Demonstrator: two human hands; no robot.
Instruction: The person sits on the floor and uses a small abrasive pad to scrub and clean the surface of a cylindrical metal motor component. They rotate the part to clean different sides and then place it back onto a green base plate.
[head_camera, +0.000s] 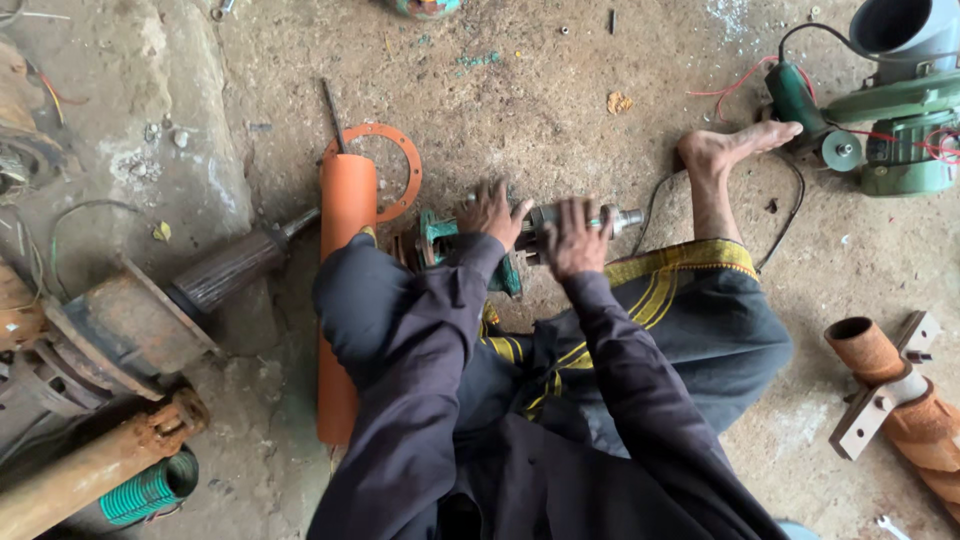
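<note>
Head view is showing one orange pipe (344, 300) lying on the dirt floor (520, 110), one orange ring gasket (400, 165) beside its top end, and one green grinder (800, 100) lying by the bare foot (730, 150). One greenish, grimy pump part (470, 245) with a metal shaft (600, 218) is lying across the lap. The left hand (490, 212) is pressing on it with fingers spread; the right hand (578, 235) is curling around the shaft.

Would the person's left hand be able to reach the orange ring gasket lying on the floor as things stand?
Probably yes. The left hand rests on the green pump part, and the orange ring gasket lies just beyond on open floor, with only the orange pipe overlapping its near edge.
</note>
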